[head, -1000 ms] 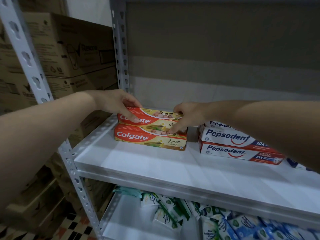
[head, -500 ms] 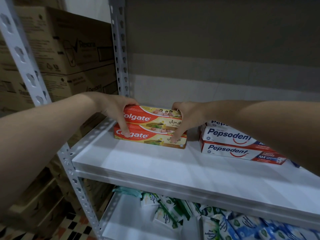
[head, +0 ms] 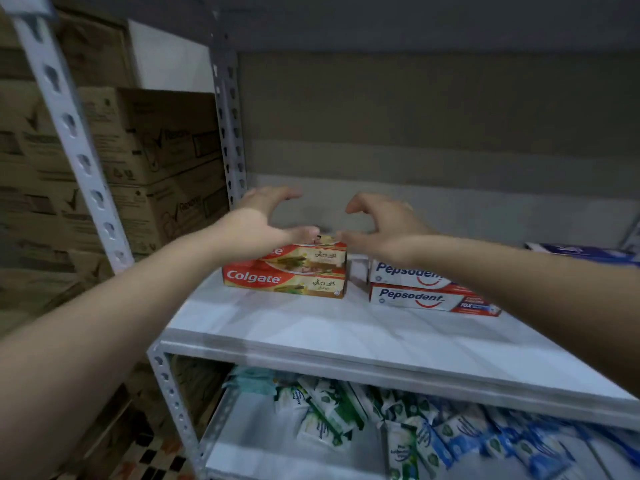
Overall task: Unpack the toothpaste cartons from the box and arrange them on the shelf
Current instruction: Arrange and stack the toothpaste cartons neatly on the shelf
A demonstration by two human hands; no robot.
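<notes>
Hovering above the shelf's (head: 311, 327) back-left corner, the left hand (head: 266, 216) spreads its fingers, gripping nothing. Two stacked Colgate cartons (head: 287, 271) lie under it. The right hand (head: 377, 223) is equally spread and empty. Two stacked Pepsodent cartons (head: 422, 292) lie just beside, rightward.

Shop stockroom. Slotted-angle steel shelving (head: 86, 161) carries stacked Colgate cartons (head: 287, 271) and Pepsodent cartons (head: 422, 292), with sachet packs (head: 433, 431) on the lower tier and printed cardboard shipping boxes (head: 156, 161) alongside.
</notes>
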